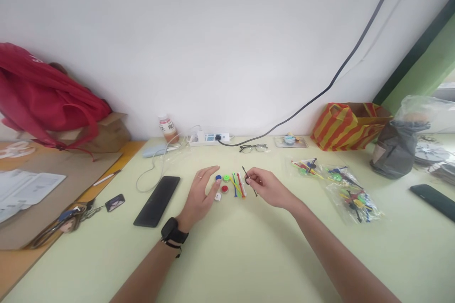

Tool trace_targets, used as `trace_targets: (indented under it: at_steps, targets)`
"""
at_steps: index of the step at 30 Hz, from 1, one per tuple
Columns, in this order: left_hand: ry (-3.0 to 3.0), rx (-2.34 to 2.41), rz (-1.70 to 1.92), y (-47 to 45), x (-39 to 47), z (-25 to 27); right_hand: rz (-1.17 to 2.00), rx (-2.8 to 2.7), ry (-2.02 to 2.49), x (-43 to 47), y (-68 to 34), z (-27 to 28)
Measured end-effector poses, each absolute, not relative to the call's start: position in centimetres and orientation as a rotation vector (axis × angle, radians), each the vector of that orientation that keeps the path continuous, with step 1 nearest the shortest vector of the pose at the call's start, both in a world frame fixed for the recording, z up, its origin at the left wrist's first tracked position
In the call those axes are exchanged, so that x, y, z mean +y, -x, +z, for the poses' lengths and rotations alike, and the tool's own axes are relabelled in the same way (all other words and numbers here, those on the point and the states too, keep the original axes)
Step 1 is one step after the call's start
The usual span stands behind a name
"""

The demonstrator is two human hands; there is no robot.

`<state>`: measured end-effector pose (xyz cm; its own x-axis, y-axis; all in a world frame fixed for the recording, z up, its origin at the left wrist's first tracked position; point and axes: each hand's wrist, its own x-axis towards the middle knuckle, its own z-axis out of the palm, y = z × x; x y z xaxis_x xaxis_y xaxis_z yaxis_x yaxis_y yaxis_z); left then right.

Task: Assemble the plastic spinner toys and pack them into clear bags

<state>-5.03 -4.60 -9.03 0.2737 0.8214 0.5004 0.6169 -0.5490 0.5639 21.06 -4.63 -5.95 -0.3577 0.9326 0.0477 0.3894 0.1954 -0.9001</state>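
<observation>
My right hand (268, 188) pinches a thin black stick with an arrow-shaped tip (244, 171), held slanted just above the table. A dark round piece shows at its fingertips, partly hidden. Left of it lie several thin plastic sticks, among them a yellow stick (236, 184) and a red stick (240, 183). My left hand (199, 199) is open, fingers stretched, its thumb beside a small blue disc (218, 177). Close by are a green disc (226, 178), a red disc (224, 189) and a white piece (218, 197).
Clear bags of coloured parts (355, 201) lie to the right, near a striped bag (350, 128). Glasses (253, 148) and a power strip (208, 139) sit by the wall. A black slab (157, 201) lies left; a bottle (168, 129) stands behind.
</observation>
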Motion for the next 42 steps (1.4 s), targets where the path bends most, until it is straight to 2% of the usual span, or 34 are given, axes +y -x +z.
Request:
trace_targets:
  at_steps: [4, 8, 11, 16, 19, 23, 32, 42]
  targets:
    - [-2.338, 1.116, 1.143, 4.4, -5.6, -8.1, 1.439, -1.717, 1.045, -4.4, -19.2, -6.2]
    - [-2.351, 0.985, 1.197, 3.4, -6.1, -8.4, 1.530, -1.715, 0.969, -4.5, -17.4, -6.1]
    - [-2.339, 0.978, 1.183, 3.3, -6.5, -8.4, 1.431, -1.815, 1.024, -4.4, -16.9, -6.3]
    - [-2.415, 0.964, 0.936, 3.7, -6.9, -8.4, 0.989, -1.988, 1.505, -3.1, -18.5, -7.2]
    - [-2.564, 0.891, 0.783, 4.2, -6.9, -8.6, 0.853, -1.986, 1.669, -2.5, -20.1, -7.9]
    - [-2.673, 0.882, 0.718, 5.7, -6.8, -8.7, 0.793, -2.044, 1.683, -2.7, -20.5, -8.7]
    - [-2.597, 1.276, 0.525, 5.5, -5.4, -10.1, 0.694, -2.117, 1.450, -2.7, -17.3, -9.5]
    - [-2.513, 1.219, 0.457, 5.3, -5.2, -10.4, 0.735, -2.097, 1.392, -3.8, -14.4, -9.9]
